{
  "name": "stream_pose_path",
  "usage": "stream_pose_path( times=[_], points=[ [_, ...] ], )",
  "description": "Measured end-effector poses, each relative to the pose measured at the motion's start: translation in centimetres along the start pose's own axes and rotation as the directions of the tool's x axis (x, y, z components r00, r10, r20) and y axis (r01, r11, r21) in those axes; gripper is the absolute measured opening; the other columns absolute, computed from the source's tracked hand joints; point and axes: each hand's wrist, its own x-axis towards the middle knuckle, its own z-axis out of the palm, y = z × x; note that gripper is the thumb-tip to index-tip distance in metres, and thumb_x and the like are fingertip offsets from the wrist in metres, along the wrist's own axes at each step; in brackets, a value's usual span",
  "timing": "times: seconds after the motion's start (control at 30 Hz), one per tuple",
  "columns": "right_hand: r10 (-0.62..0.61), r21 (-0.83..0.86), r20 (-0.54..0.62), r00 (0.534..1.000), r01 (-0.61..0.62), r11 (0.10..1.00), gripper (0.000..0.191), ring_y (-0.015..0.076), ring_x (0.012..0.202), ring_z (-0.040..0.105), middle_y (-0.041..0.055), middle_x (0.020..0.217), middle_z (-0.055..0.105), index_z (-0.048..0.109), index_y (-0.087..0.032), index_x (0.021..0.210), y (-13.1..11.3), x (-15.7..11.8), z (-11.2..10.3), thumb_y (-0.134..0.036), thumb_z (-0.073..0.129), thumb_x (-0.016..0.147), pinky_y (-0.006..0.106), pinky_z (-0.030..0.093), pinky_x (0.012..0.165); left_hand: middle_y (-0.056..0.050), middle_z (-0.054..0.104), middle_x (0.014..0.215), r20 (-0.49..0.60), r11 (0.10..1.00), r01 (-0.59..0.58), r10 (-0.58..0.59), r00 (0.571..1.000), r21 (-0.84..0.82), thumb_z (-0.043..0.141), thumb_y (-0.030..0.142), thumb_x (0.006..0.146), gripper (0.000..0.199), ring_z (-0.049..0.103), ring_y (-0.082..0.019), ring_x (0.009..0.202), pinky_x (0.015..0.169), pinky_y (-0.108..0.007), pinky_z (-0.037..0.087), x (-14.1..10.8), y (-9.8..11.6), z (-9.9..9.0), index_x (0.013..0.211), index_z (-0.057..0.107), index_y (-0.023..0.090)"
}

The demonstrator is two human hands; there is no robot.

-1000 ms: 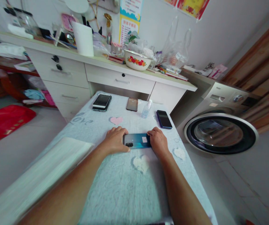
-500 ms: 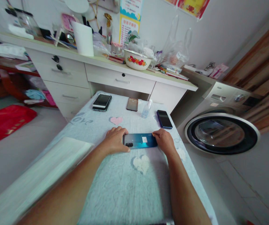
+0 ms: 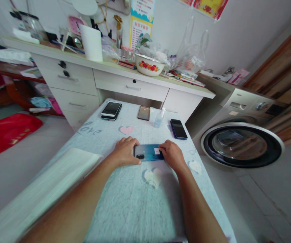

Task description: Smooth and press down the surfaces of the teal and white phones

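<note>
A blue phone [image 3: 148, 152] is lying between both hands: the left hand [image 3: 125, 152] is gripping its camera end, ideally bracing it; the right hand [image 3: 172, 154] is curling over the other end, its grip unclear.

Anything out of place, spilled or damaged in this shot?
No spill or damage visible around the blue phone, back side up between the left hand and right hand. Only the red item, perhaps a bag, looks out of place, lying on the floor at the picture's left.
</note>
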Motion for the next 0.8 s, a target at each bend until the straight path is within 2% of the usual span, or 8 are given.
stream_pose_path(
  times=[0.33,0.53,0.8],
  points=[
    [-0.119,0.013,0.005,0.993,0.119,0.993,0.026,0.0134,0.081,0.051,0.002,0.086,0.057,0.065,-0.02,0.076,-2.2,-0.5,0.3,-0.023,0.046,0.094,0.024,0.031,0.067,-0.005,0.056,0.111,-0.001,1.0,-0.002,0.002,1.0,0.018,0.075,0.049,0.05,0.068,0.049,-0.029,0.105,0.088,-0.037,0.04,0.0,0.1,0.0,0.109,0.054,0.024],
    [-0.201,0.044,0.028,0.979,0.2,0.979,0.027,0.013,0.082,0.051,0.0019,0.086,0.056,0.066,-0.02,0.079,-3.1,-0.8,0.4,-0.024,0.045,0.095,0.023,0.032,0.068,-0.005,0.056,0.112,-0.002,0.999,0.002,-0.002,1.0,0.032,0.075,0.05,0.049,0.068,0.049,-0.028,0.105,0.088,-0.037,0.04,0.1,0.0,0.1,0.109,0.054,0.025],
    [-0.208,0.075,-0.012,0.978,0.209,0.975,0.025,0.0144,0.088,0.051,0.0025,0.09,0.059,0.069,-0.022,0.084,-3.1,-0.7,0.8,-0.021,0.046,0.094,0.023,0.033,0.073,-0.005,0.056,0.112,-0.001,1.0,0.003,-0.003,1.0,0.028,0.076,0.049,0.049,0.068,0.05,-0.028,0.105,0.089,-0.038,0.04,0.0,0.0,0.1,0.108,0.054,0.025]
  ],
)
